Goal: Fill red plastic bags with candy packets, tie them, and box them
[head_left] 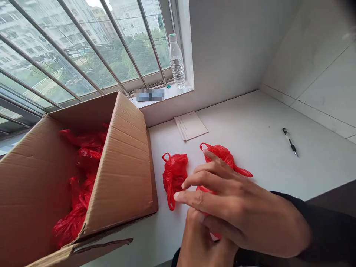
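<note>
My right hand (236, 204) lies across the front, over my left hand, with its fingers stretched out and apart. Beneath it my left hand (204, 243) is closed, its fingers bent and partly hidden. Red plastic (215, 236) shows in the gap between the two hands, and more of a red plastic bag (204, 189) peeks out behind my right fingers. Left of my fingertips, a knotted red plastic bag (175, 172) with loop handles rests on the white table (239, 118). Another red plastic bag (222, 155) lies just beyond my right hand, partly covered by it.
An open cardboard box (125, 163) stands at the left with several red bags (75, 222) inside. A booklet (191, 126) lies near the wall, and a pen (290, 142) to the right. On the windowsill are a water bottle (177, 63) and a blurred-out item (150, 95).
</note>
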`<state>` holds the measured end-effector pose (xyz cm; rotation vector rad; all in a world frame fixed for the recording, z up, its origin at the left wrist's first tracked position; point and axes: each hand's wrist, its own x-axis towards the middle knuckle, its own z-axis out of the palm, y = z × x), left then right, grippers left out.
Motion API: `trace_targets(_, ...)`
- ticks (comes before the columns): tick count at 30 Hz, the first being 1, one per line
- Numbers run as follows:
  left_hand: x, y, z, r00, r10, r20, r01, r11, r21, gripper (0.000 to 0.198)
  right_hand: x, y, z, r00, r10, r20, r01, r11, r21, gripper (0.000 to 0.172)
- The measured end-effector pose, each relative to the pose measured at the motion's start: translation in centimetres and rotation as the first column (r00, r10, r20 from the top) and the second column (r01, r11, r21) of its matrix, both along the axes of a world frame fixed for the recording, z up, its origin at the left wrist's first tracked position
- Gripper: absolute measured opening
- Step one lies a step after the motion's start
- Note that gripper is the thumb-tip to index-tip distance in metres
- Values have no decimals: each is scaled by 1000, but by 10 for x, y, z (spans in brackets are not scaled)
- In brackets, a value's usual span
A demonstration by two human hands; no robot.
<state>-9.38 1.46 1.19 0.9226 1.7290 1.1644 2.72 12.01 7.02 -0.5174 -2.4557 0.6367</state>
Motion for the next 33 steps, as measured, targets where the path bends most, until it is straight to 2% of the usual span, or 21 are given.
trace_targets(2, -6, 9, 1, 993, -28, 112, 28, 1000, 2, 30, 8, 7, -4, 999, -15, 47, 19, 996, -92, 45)
trace_targets(3, -10, 14, 0, 983, -42, 181, 40, 999, 11, 35, 12, 11, -6, 997, -38, 62, 46, 989, -140, 49)
trace_targets(4, -14, 20, -1, 969, -53, 242, 49, 999, 21, 42, 16, 15, -10, 996, -57, 74, 70, 980, -187, 47)
trace_targets(6, -22, 29, -4, 944, -59, 326, 52, 998, 28, 48, 22, 20, -18, 993, -83, 79, 101, 957, -272, 32)
trace_targets(10, -29, 39, -6, 884, -50, 464, 34, 999, 41, 34, 29, 18, -29, 992, -124, 16, 120, 915, -386, 16)
trace_targets(12, -32, 41, -5, 851, -44, 523, 26, 999, 43, 30, 30, 13, -31, 996, -85, 17, 85, 903, -421, 12)
trace_targets(14, -37, 40, -2, 854, -110, 509, 93, 994, 61, 26, 31, 11, -33, 999, -8, 37, 25, 879, -475, 13)
trace_targets(18, -47, 38, 6, 898, -281, 339, 270, 960, 80, 20, 27, 19, -43, 998, -59, -12, 44, 855, -517, 23)
trace_targets(20, -50, 36, 10, 905, -323, 276, 305, 946, 105, 16, 22, 25, -51, 999, 4, -51, -31, 837, -546, 29)
trace_targets(23, -53, 31, 11, 921, -363, 144, 344, 928, 142, 10, 15, 31, -61, 991, 121, -62, -132, 745, -653, 36)
trace_targets(27, -56, 27, -5, 930, -286, -232, 341, 907, 249, 18, 9, 30, -66, 994, 89, -58, -101, 639, -762, 33)
trace_targets(30, -56, 29, -22, 852, -127, -507, 373, 828, 419, 30, 7, 28, -71, 995, 70, -64, -93, 593, -800, 33)
trace_targets(33, -54, 32, -34, 787, -9, -617, 413, 750, 516, 34, 6, 29, -79, 991, 119, -53, -106, 500, -860, 31)
